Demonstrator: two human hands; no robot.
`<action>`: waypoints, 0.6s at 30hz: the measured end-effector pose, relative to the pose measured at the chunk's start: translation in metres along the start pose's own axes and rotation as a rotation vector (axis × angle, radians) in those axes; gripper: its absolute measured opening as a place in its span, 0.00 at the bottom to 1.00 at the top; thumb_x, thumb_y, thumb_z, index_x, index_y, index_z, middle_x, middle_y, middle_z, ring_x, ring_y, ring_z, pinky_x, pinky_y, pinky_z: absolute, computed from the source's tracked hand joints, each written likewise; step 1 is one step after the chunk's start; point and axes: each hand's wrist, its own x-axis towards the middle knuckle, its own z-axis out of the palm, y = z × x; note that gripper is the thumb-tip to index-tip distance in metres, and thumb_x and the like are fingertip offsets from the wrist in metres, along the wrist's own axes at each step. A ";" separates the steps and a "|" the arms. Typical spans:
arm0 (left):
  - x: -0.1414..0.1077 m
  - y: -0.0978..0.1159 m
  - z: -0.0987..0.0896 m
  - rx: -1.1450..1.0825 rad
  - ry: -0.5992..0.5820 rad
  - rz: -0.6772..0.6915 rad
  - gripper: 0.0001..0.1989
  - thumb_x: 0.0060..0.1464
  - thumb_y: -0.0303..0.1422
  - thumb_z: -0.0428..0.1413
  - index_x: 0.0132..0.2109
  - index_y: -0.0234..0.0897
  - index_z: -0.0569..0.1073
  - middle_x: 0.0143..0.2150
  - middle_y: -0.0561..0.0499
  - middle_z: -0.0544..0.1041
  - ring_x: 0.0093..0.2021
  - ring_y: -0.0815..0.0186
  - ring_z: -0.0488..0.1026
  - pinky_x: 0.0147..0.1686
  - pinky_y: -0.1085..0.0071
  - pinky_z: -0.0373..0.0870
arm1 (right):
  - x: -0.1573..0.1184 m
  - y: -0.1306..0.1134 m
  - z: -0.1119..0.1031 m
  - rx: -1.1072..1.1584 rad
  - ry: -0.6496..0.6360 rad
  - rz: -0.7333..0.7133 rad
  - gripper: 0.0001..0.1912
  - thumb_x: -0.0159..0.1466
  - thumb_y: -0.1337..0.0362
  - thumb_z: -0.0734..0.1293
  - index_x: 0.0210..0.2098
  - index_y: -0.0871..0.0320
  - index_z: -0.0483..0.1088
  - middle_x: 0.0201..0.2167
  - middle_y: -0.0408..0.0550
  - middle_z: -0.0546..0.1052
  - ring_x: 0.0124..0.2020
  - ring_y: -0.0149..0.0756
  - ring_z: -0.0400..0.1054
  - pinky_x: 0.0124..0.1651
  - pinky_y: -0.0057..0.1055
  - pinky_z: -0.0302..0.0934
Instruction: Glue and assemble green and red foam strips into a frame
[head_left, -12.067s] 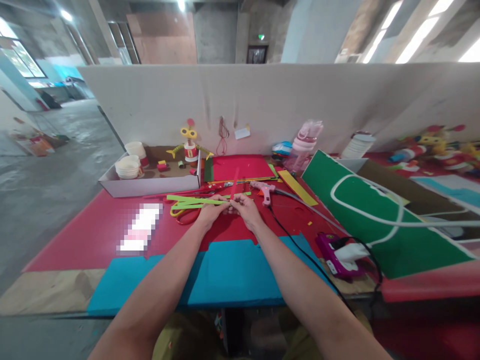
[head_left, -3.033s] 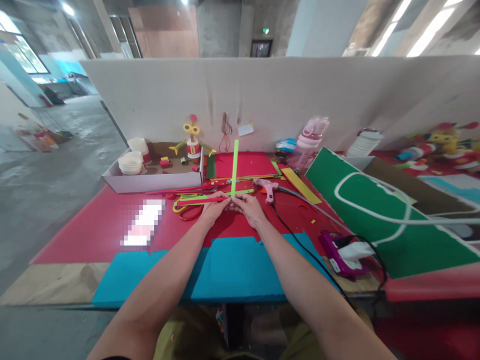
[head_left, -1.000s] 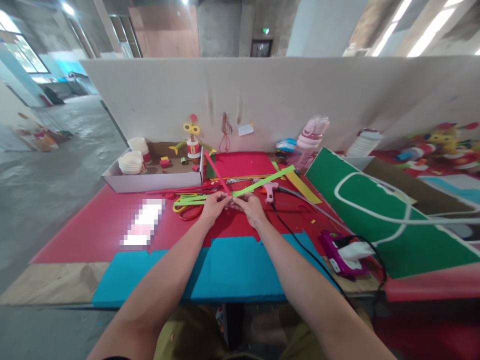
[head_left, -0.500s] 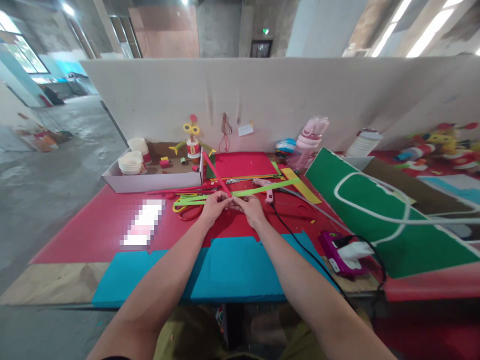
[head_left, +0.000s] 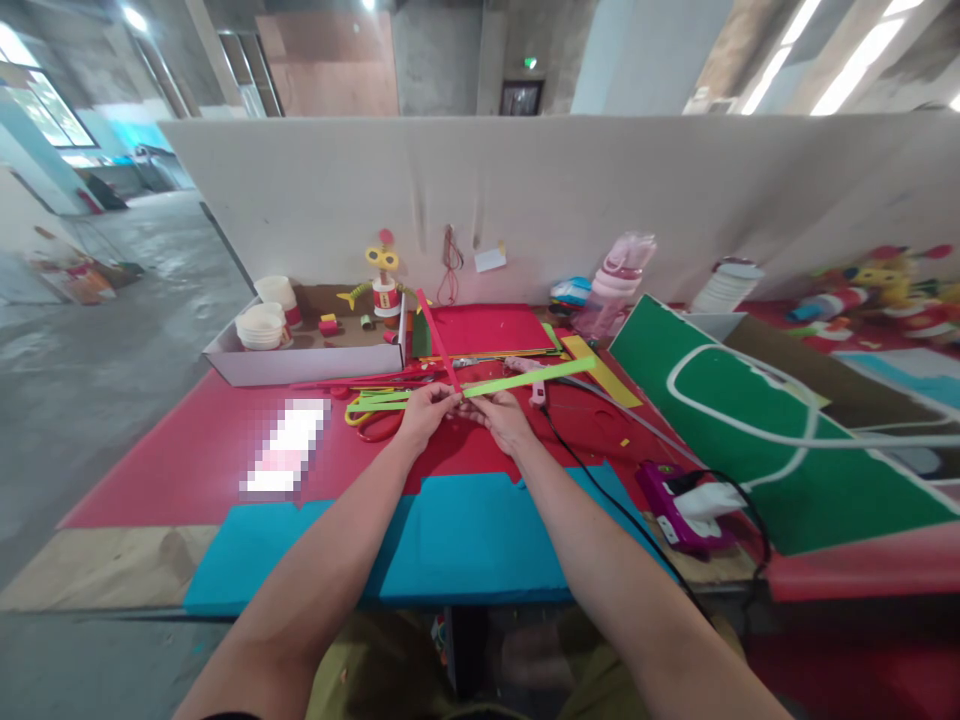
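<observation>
My left hand (head_left: 427,412) is closed in a pinch on the lower end of a red paper strip (head_left: 437,340), which slants up and away to the left. My right hand (head_left: 501,415) pinches a light green paper strip (head_left: 532,377) that runs out to the right. Both strips come together between my fingertips, above the red table covering; how they join is hidden by the fingers. Just left of my hands lie scissors with yellow and red handles (head_left: 379,430) and more green strips (head_left: 375,406). A pink glue gun (head_left: 538,392) rests behind my right hand.
A white tray (head_left: 315,368) with paper cups (head_left: 261,328) and a paper-cup figure (head_left: 386,295) stands back left. Blue sheets (head_left: 472,540) cover the front edge. At right are a purple power strip (head_left: 679,515), a black cord and a tilted green board (head_left: 735,440).
The red strip's far end has swung slightly right and up. The green strip has tilted a little and now shows more of its flat face. My hands have hardly moved.
</observation>
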 end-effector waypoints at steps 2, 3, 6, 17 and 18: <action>0.000 0.000 0.000 -0.002 0.006 -0.005 0.14 0.41 0.40 0.64 0.27 0.33 0.72 0.22 0.53 0.72 0.21 0.74 0.65 0.24 0.76 0.63 | 0.001 0.001 0.000 0.001 -0.008 -0.007 0.19 0.42 0.57 0.78 0.31 0.57 0.73 0.25 0.41 0.77 0.26 0.29 0.71 0.37 0.30 0.70; 0.000 -0.001 0.000 -0.005 0.010 -0.009 0.15 0.40 0.41 0.64 0.27 0.33 0.72 0.22 0.53 0.72 0.21 0.74 0.65 0.24 0.76 0.63 | 0.001 0.001 0.000 -0.003 -0.015 -0.011 0.19 0.42 0.57 0.78 0.31 0.57 0.73 0.25 0.41 0.77 0.26 0.29 0.71 0.36 0.29 0.70; 0.001 -0.004 -0.001 -0.015 0.014 -0.037 0.16 0.39 0.42 0.65 0.27 0.33 0.73 0.22 0.53 0.72 0.21 0.73 0.66 0.23 0.76 0.63 | 0.001 0.000 0.001 -0.026 -0.028 -0.012 0.19 0.43 0.56 0.77 0.30 0.57 0.74 0.25 0.40 0.76 0.26 0.28 0.70 0.35 0.28 0.70; 0.008 -0.021 -0.006 -0.037 0.021 -0.014 0.16 0.37 0.40 0.66 0.30 0.31 0.78 0.23 0.50 0.75 0.21 0.72 0.67 0.23 0.74 0.63 | -0.001 -0.001 0.000 -0.078 0.004 0.022 0.19 0.42 0.57 0.78 0.31 0.57 0.75 0.24 0.41 0.77 0.26 0.29 0.71 0.36 0.30 0.71; 0.008 -0.022 -0.007 -0.033 0.028 -0.014 0.16 0.37 0.40 0.66 0.30 0.31 0.78 0.23 0.50 0.76 0.21 0.71 0.67 0.24 0.74 0.63 | -0.001 -0.001 0.000 -0.082 0.007 0.017 0.18 0.43 0.57 0.78 0.31 0.58 0.75 0.24 0.41 0.76 0.26 0.29 0.71 0.36 0.31 0.71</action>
